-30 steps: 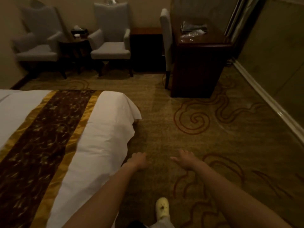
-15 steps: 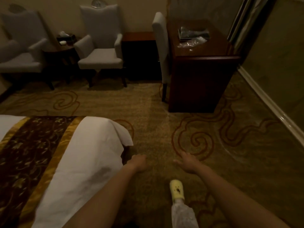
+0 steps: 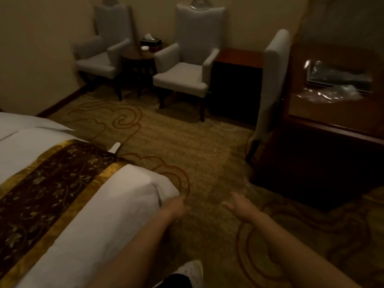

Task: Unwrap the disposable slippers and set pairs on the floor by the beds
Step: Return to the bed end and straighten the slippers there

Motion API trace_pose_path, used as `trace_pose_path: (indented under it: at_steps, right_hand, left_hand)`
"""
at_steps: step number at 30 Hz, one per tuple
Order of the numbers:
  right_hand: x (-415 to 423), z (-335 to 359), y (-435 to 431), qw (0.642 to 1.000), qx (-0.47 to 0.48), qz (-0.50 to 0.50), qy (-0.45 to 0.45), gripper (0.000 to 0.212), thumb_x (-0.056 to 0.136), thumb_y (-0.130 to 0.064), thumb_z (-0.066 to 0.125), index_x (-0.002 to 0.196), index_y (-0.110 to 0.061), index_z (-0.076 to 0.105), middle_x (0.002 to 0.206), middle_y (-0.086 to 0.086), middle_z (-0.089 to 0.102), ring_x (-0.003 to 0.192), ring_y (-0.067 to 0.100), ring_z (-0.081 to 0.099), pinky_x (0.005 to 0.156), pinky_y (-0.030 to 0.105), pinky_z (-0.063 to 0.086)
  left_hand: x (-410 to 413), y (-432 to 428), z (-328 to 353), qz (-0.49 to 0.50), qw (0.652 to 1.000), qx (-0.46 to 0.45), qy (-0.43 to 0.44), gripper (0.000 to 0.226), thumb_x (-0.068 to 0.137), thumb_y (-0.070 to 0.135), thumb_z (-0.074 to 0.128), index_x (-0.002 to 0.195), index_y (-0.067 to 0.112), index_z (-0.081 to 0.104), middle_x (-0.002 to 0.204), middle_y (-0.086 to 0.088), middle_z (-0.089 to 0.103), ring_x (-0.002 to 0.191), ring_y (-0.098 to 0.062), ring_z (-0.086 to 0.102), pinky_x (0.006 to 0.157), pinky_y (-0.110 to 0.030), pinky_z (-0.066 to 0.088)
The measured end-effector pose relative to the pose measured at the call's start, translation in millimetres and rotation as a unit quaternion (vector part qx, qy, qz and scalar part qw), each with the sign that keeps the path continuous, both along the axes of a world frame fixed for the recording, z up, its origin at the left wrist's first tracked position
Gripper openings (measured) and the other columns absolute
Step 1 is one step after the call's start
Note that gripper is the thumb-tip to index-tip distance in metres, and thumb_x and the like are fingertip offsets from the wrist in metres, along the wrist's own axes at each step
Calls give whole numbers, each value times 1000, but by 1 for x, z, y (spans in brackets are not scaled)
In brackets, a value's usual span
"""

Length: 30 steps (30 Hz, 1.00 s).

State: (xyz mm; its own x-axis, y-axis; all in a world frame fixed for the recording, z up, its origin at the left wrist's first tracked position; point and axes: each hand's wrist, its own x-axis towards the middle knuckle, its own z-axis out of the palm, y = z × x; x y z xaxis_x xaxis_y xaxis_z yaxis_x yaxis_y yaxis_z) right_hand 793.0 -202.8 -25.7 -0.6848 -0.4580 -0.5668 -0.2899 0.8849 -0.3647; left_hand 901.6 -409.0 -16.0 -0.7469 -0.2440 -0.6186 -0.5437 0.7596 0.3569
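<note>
Walking past the bed (image 3: pixel 128 196) w/ both arms out: left hand (image 3: pixel 176 205) loosely curled, right hand (image 3: pixel 239 205) spread, neither grasping anything. Crinkled clear plastic (image 3: pixel 330 94) lies on the tabletop (image 3: pixel 324 113) at right, beside a dark tray (image 3: pixel 338 76); prob. slipper packs or wrappers, too blurred to say. A white slipper-like tip (image 3: pixel 115 146) shows on the floor beyond the bed's far edge. Such slippers should be light, soft, floppy; film slippery, so pinch a seam or corner. No readable writing or brand.

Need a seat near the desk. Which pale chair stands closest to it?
The armless chair beside the desk; both armchairs sit further left.
</note>
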Motion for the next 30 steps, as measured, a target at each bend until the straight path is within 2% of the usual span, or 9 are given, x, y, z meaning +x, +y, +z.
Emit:
trace_pose_path:
  at_steps: [3,10,14,18,23,30]
  right_hand:
    - [-54,-7,-39,999,-5,37,-8,66,94,-47,39,145,-8,22,151,17,28,138,30,30,113,36,28]
    - [-219,-6,-128,997,5,80,-8,62,95,-44,39,143,-8,25,149,16,31,135,29,34,111,37,32]
    - [-315,5,-184,996,7,82,23,60,96,-41,38,144,-7,24,150,16,31,136,29,34,111,38,33]
    - [-372,11,-238,995,-5,97,26,61,95,-42,40,145,-9,24,151,14,30,138,28,32,111,37,31]
    - [-456,5,-339,986,1,166,24,60,95,-43,41,141,-6,29,146,17,36,133,29,37,107,35,34]
    - [-572,-2,-500,957,-1,290,10,64,94,-46,39,145,-11,22,152,14,27,137,30,32,110,39,32]
  left_hand:
    - [-49,-24,-1,13,1000,-13,-11,48,96,29,42,140,10,37,146,-15,41,133,-29,40,109,-37,33]
    - [-206,-107,-16,59,998,-15,-12,44,94,27,42,133,6,46,140,-17,49,128,-31,46,105,-34,39]
    - [-287,-160,-4,74,997,-15,-6,49,94,32,43,137,7,42,141,-16,47,130,-33,44,108,-37,37]
    - [-336,-210,6,85,996,-34,-21,54,94,34,44,140,7,36,144,-18,43,133,-33,39,110,-36,32]
    - [-396,-290,0,145,988,-32,-33,53,94,33,46,139,7,39,143,-16,45,132,-31,42,109,-34,33]
    - [-482,-406,-10,252,967,-32,-23,53,95,32,44,142,7,36,148,-14,39,136,-28,37,111,-32,32]
